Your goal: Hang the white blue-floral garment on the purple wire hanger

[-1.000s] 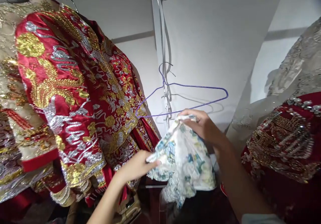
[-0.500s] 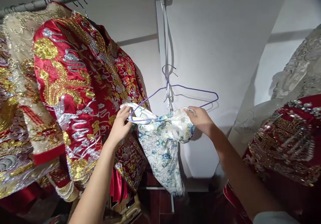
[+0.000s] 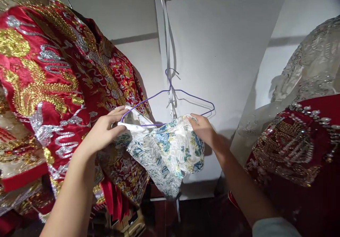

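Note:
A purple wire hanger [image 3: 170,89] stands upright in front of the wall, its hook at a white vertical strip; whether it hangs there cannot be made out. A white garment with blue and green flowers [image 3: 167,148] hangs from my two hands. My left hand [image 3: 106,129] grips the garment's top edge at the hanger's left corner, which sits inside the opening. My right hand [image 3: 203,127] pinches the garment's right top edge, below the hanger's right arm. That right corner of the hanger is outside the cloth.
An embroidered red jacket [image 3: 106,74] hangs close at the left, behind my left hand. At the right are a red beaded dress [image 3: 287,145] and a sheer white beaded garment [image 3: 313,60]. A pale wall [image 3: 217,42] lies behind the hanger.
The view has shifted, with the scene moving left. My left hand has moved left and now wraps the garment's edge at the hanger's corner. The garment's front is spread wider between my hands.

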`<state>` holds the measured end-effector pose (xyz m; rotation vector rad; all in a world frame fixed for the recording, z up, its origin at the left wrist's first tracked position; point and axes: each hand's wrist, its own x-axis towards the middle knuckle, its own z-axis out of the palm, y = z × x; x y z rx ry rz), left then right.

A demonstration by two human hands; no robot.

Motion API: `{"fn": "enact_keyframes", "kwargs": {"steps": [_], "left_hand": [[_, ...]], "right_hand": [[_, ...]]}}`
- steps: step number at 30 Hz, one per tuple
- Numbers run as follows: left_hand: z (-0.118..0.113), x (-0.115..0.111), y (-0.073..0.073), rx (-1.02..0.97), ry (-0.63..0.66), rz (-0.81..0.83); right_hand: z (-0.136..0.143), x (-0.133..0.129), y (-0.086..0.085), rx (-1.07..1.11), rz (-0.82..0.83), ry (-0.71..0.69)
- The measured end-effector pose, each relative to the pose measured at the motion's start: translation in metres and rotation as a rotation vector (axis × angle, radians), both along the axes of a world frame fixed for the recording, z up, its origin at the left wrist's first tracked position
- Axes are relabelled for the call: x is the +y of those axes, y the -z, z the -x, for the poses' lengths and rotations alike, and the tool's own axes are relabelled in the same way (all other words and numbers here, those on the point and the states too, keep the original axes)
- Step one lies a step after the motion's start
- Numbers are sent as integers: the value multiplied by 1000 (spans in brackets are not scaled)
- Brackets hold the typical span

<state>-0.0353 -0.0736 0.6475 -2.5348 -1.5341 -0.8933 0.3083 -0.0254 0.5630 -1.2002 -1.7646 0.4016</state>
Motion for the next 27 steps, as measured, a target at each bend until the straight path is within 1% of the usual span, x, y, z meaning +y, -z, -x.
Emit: {"fn": "enact_keyframes", "kwargs": {"steps": [1, 3, 6, 8, 10, 13, 16, 18, 20, 22, 24, 25, 27], "left_hand": [[1, -2, -4, 17, -8, -16], [3, -7, -7, 79, -45, -36], [8, -14, -4, 162, -73, -21], [7, -17, -2, 163, -47, -25], [0, -15, -3, 104, -22, -71], [-21, 2, -7, -36, -39, -154], [-43, 31, -9, -107, -76, -198], [-54, 52, -6, -118, -103, -225], [-60, 67, 1, -149, -96, -250], [-60, 76, 9, -165, -29, -285], [-57, 79, 13, -151, 45, -342], [-55, 80, 14, -139, 66, -376], [-52, 79, 11, -124, 77, -434]], "right_hand": [[1, 0, 1, 18, 4, 1], [3, 3, 3, 53, 8, 23], [6, 5, 6, 103, 24, 60], [8, 3, 7, 128, 55, 60], [10, -5, 5, 128, 90, 34], [15, -20, -1, 102, 110, -56], [21, -30, -6, 115, 108, -161], [24, -32, -7, 129, 91, -188], [23, -31, -7, 133, 72, -186], [15, -33, -7, 129, 56, -195], [0, -39, -10, 140, 8, -213], [-10, -41, -13, 162, -36, -202], [-31, -43, -21, 227, -123, -113]]}}
